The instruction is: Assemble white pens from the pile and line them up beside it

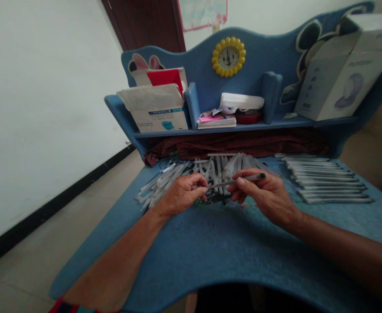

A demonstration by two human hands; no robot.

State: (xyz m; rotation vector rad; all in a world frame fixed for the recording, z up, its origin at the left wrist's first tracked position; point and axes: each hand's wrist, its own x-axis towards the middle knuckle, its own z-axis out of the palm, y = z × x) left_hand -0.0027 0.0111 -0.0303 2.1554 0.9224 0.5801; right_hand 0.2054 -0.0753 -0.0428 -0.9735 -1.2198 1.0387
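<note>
A slim grey pen (253,177) with a black end lies between the thumb and fingers of my right hand (269,195), its narrow end pointing left. Facing it, my left hand (181,193) is closed in a pinch near that narrow end; what its fingers hold is too small to make out. Behind both hands spreads a heap of pale, translucent pen barrels (160,184). Small black pen parts (214,198) lie between the hands, partly hidden by them. To the right, several finished-looking pens (330,181) lie side by side in a row.
A blue desk (217,248) with a curved front edge carries everything. Its raised shelf (276,123) holds a mask box (163,119), a stack of papers (217,123) and a large white box (337,78). Checked dark cloth (243,143) lies under the shelf, below a yellow clock (229,57).
</note>
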